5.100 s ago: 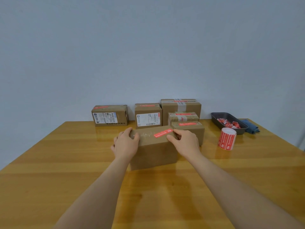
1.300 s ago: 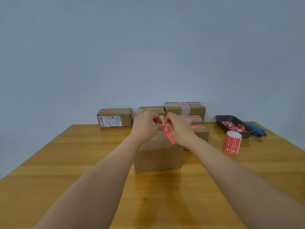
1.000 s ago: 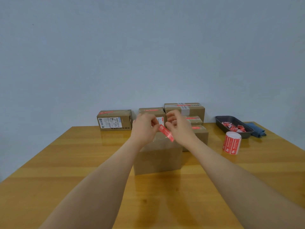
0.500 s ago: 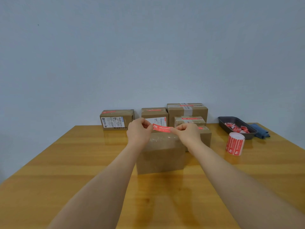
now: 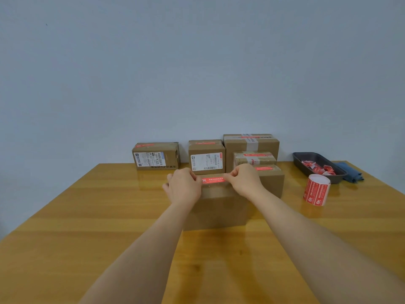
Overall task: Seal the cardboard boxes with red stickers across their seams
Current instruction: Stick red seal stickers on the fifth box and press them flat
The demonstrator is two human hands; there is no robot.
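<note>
Left hand (image 5: 183, 189) and right hand (image 5: 245, 180) each pinch one end of a red sticker (image 5: 213, 180), fingers curled on it, stretched flat and level right at the top of the nearest cardboard box (image 5: 217, 208); can't tell if it touches. That box sits mid-counter (image 5: 87, 227). Behind it: five more boxes (image 5: 206, 156) with red stickers on top, against the wall. Right side: sticker roll (image 5: 316, 189) standing upright, dark tray (image 5: 303, 163) holding red scraps, blue cloth (image 5: 350, 172) beside it.
</note>
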